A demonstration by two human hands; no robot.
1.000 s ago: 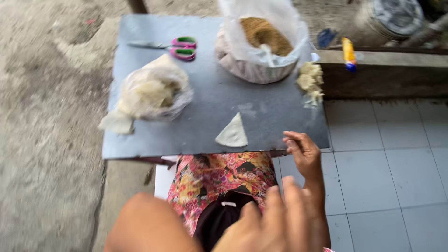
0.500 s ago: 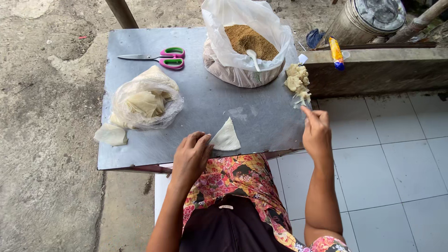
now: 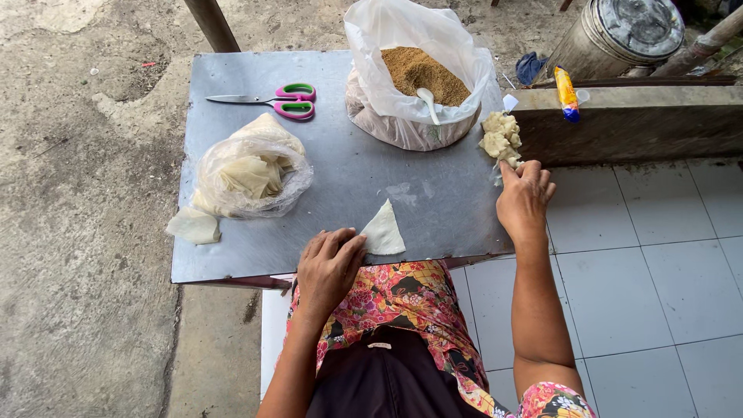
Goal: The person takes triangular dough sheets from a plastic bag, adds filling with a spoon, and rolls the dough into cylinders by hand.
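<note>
My left hand lies at the near edge of a grey metal table, its fingers pressing the lower corner of a pale triangular pastry sheet. Over at the table's right edge my right hand reaches with its fingertips to a lumpy pale mass of dough; whether it pinches any I cannot tell. A clear plastic bag of folded pastry sheets sits on the left. A white plastic bag of brown crumbly filling with a white spoon in it stands at the back.
Pink-and-green scissors lie at the table's back left. A loose pastry piece hangs off the left edge. A concrete ledge on the right carries a yellow tube; a metal drum stands behind. My patterned lap is below.
My left hand has settled onto the corner of the triangular sheet. My right hand has moved up along the table's right edge to the dough lump.
</note>
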